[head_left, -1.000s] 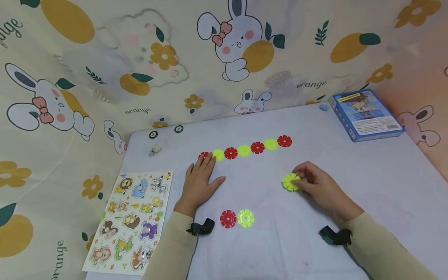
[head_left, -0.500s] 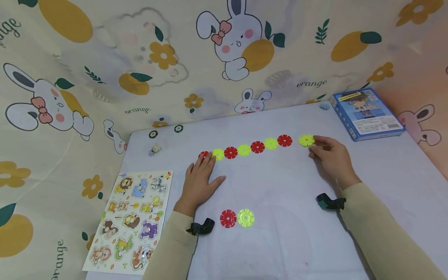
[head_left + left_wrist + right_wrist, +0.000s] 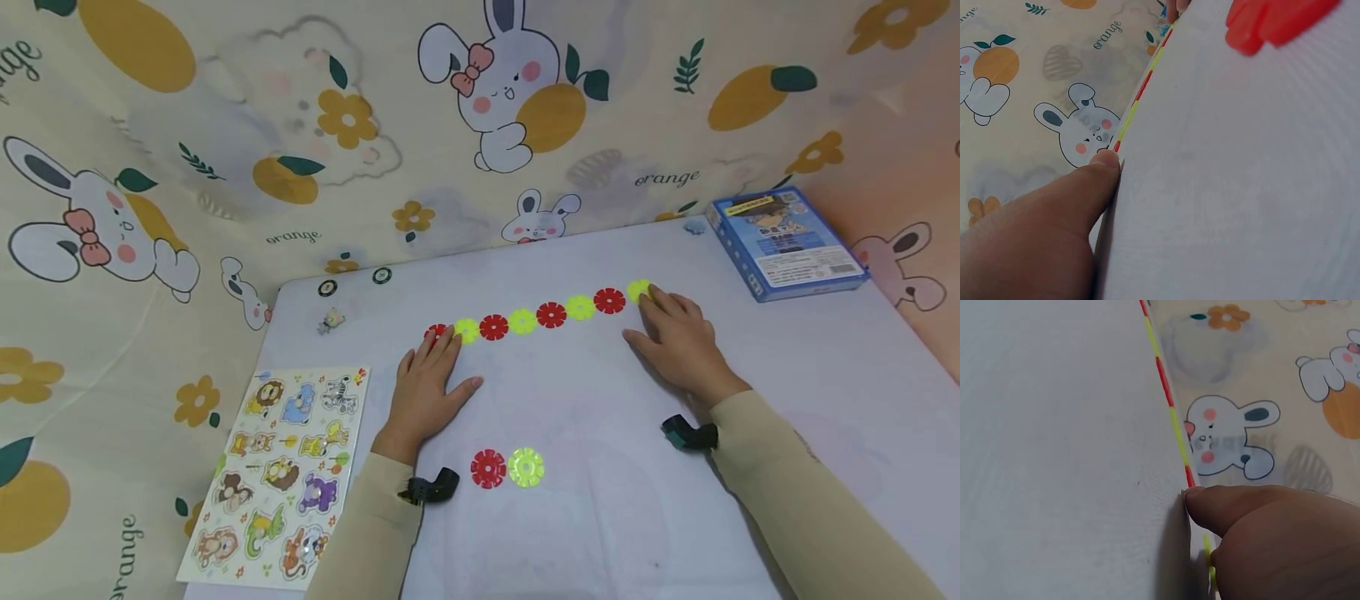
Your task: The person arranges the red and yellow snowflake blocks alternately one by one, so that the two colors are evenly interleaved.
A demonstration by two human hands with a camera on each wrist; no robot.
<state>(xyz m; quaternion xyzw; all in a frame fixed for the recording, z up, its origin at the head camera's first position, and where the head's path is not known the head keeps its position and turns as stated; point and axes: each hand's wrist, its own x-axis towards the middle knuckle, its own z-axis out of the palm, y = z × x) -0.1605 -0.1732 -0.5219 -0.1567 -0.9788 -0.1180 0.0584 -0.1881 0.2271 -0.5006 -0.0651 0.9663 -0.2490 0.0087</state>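
A row of flat, notched snowflake discs runs across the table, red and yellow-green by turns. My left hand point(image 3: 427, 392) rests with fingers spread on the row's left end, partly covering the leftmost red disc point(image 3: 435, 332) and touching the edge of a yellow-green disc point(image 3: 468, 331). At the other end, the fingertips of my right hand point(image 3: 686, 346) lie on the last yellow-green disc point(image 3: 638, 290), beside a red disc point(image 3: 610, 301). Both thumbs stick out to the side. In the right wrist view, a strip of the yellow-green disc point(image 3: 1209, 550) shows beside my hand.
Nearer me lie another red disc point(image 3: 488, 468) and yellow-green disc point(image 3: 527, 467). An animal puzzle board point(image 3: 277, 475) is at left, with two black rings point(image 3: 327, 287) and a small figure point(image 3: 331, 321) behind it. A blue box point(image 3: 786, 243) stands at back right.
My right hand has carried the yellow-green disc up and away from me, then left to the row's right end, and its pinch has loosened. The left hand has stayed put.
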